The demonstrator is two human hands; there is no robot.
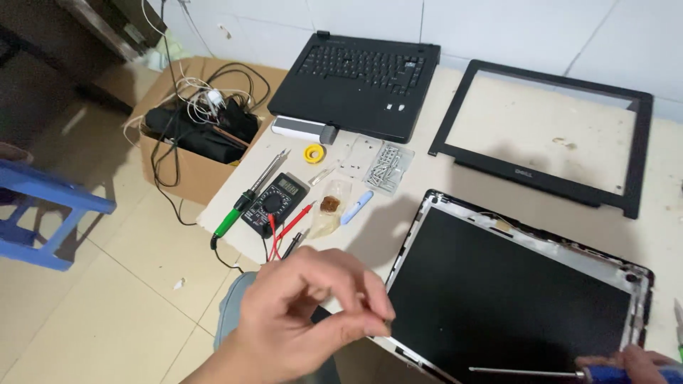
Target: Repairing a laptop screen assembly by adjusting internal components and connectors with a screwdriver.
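At tabletop [420, 213] front edge: laptop screen panel [512, 299] lies flat, bezel off. Thin glass, prob fragile, so hold by metal frame edges. Left hand [306, 320] pinched shut, maybe on sth tiny; right hand [633, 364] grips screwdriver [526, 372].

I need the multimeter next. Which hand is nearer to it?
Left. The left hand hovers just below the multimeter, close to its probe leads. The right hand is far across the table at the screen's lower right corner, holding a screwdriver.
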